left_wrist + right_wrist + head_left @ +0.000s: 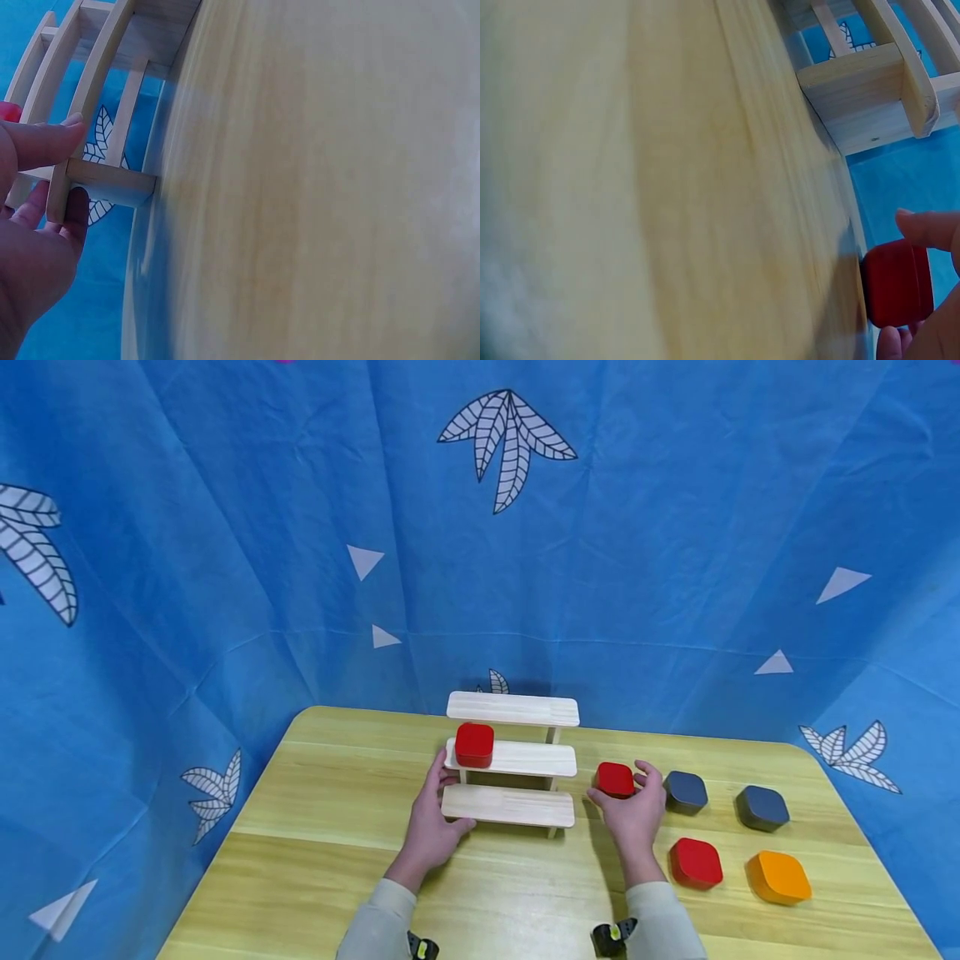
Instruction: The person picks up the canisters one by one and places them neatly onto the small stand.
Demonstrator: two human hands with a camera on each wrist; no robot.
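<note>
A small three-step wooden shelf (510, 806) stands on the table, with one red rounded block (475, 745) at the left of its middle step. My left hand (435, 831) grips the left end of the lowest step; in the left wrist view its thumb (49, 142) lies on one side of the board and its fingers on the other. To the right of the shelf, a second red block (615, 779) sits between the thumb and fingers of my right hand (636, 814). The right wrist view shows that red block (898, 283) at the tabletop, thumb and fingertips at opposite sides.
Right of my right hand lie two dark grey blocks, a nearer one (686, 792) and a farther one (762, 808). In front of them are another red block (696, 863) and an orange block (778, 877). A blue patterned cloth (637, 568) hangs behind the wooden table (300, 860).
</note>
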